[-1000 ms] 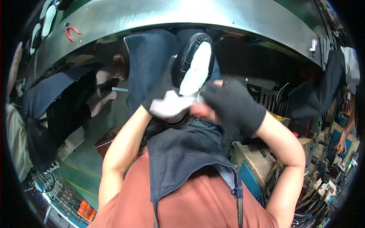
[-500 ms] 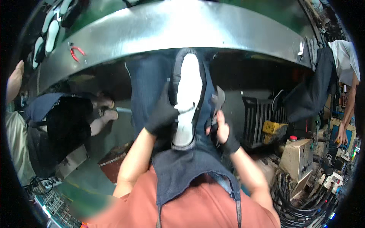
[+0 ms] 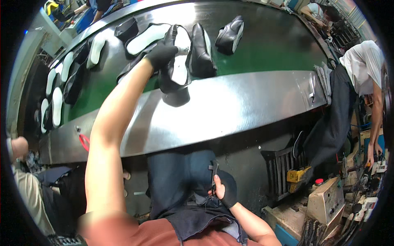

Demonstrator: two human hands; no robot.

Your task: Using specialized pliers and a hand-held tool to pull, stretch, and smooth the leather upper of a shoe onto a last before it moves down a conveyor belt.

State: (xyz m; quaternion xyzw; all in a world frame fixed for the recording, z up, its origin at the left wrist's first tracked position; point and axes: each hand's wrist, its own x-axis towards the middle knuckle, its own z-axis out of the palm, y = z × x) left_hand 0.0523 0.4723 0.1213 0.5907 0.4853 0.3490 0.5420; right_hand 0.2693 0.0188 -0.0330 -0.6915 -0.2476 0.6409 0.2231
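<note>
My left hand (image 3: 161,57), in a black glove with bare fingertips, reaches far out over the green work surface. It grips a black shoe (image 3: 179,73) with its white underside facing up, and the shoe's near end is above the metal edge. Beside it stand a black shoe (image 3: 202,51) and another black shoe (image 3: 230,35) further right. Low over my lap, my right hand (image 3: 221,192), gloved the same way, is closed around a dark metal hand tool (image 3: 214,167) with a crosswise head; its exact kind is unclear.
Several black shoes with white undersides lie to the left, among them one pale-soled shoe (image 3: 96,50). A shiny metal edge (image 3: 246,96) borders the green surface, with red-handled pliers (image 3: 84,141) partly behind my arm. A co-worker (image 3: 365,65) bends over equipment at right, beside a black crate (image 3: 283,172).
My left hand has carried the shoe from my lap forward over the work surface. The right hand stays low with the tool. The view has tilted up, showing more shoes.
</note>
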